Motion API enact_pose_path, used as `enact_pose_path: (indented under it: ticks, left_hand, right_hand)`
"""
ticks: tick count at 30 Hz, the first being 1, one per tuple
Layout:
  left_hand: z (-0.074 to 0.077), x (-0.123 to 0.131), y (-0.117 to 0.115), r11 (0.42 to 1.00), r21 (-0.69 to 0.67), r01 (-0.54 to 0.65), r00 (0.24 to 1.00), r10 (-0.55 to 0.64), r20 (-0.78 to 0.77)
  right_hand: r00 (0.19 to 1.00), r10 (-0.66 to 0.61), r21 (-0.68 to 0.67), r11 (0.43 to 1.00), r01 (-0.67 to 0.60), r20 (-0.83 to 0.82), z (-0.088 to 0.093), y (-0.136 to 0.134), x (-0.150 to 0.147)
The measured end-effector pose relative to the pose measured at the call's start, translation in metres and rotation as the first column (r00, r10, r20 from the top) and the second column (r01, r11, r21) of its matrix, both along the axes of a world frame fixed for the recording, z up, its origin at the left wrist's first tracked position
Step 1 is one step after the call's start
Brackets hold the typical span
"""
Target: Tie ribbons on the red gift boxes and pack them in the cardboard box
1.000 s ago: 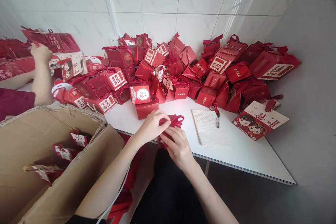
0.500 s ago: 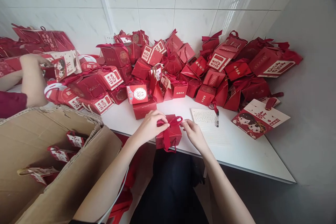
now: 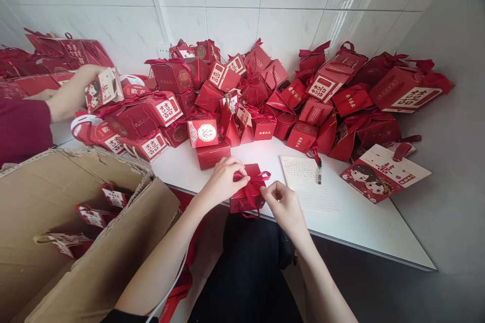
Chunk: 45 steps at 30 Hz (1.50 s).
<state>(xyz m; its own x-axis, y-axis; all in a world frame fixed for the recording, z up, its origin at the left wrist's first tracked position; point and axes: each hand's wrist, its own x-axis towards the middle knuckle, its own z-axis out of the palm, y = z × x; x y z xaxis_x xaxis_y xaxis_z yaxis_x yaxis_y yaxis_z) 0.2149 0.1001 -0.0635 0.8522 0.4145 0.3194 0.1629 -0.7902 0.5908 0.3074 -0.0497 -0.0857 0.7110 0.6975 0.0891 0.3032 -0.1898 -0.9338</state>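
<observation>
A small red gift box stands at the near edge of the white table, with a red ribbon bow on its top. My left hand rests on the box's left top, its fingers pinched on the bow's left loop. My right hand pinches the ribbon at the bow's right side, fingers closed. Both hands touch the box.
A heap of red gift boxes fills the back of the table against the tiled wall. A notebook with a pen lies right of the box. An open cardboard carton stands at left. Another person's hand holds a printed box at far left.
My right hand went from under the bow out to its right side, and the bow now sits spread on the box top. The other person's hand moved right onto a printed box.
</observation>
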Motion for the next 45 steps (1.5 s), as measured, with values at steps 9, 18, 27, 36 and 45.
enact_pose_path:
  ticks: [9,18,27,36,45]
  left_hand:
    - [0.001,-0.001,-0.002,0.999,-0.046,0.019,1.0,-0.018,0.007]
    - [-0.002,0.0,-0.002,0.999,-0.028,0.03,1.0,-0.029,0.007]
    - [-0.004,0.001,0.0,0.999,-0.036,0.038,0.999,-0.037,0.019]
    - [-0.004,0.001,-0.001,0.998,-0.046,0.04,0.998,-0.038,0.048]
    - [-0.007,0.004,-0.001,0.999,-0.04,0.0,0.998,0.002,0.058]
  right_hand:
    - [0.997,0.045,0.087,0.995,-0.04,-0.055,-0.003,-0.007,0.002]
    - [0.982,0.068,0.144,0.989,-0.043,-0.175,-0.015,-0.014,0.004]
    - [0.986,-0.13,0.174,0.974,0.147,-0.106,-0.014,-0.033,-0.013]
    - [0.882,0.207,0.144,0.977,-0.16,-0.424,-0.015,0.005,-0.044]
    - [0.958,0.19,0.066,0.982,-0.18,-0.213,-0.013,0.009,-0.055]
